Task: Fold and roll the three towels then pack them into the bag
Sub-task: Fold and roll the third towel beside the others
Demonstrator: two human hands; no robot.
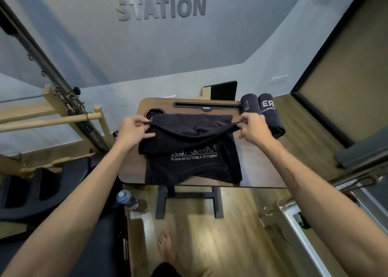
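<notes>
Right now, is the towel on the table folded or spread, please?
Partly folded: both hands pinch its far edge, lifted over the towel.

The wooden table (258,165) carries 1 dark towel (193,161) and 2 rolled towels (262,111).

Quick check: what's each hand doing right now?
Left hand: pinching the black towel's far left corner.
Right hand: pinching its far right corner.

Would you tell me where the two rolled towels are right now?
In the head view, the two rolled towels lie side by side at the table's far right corner, just beyond the right hand.
</notes>
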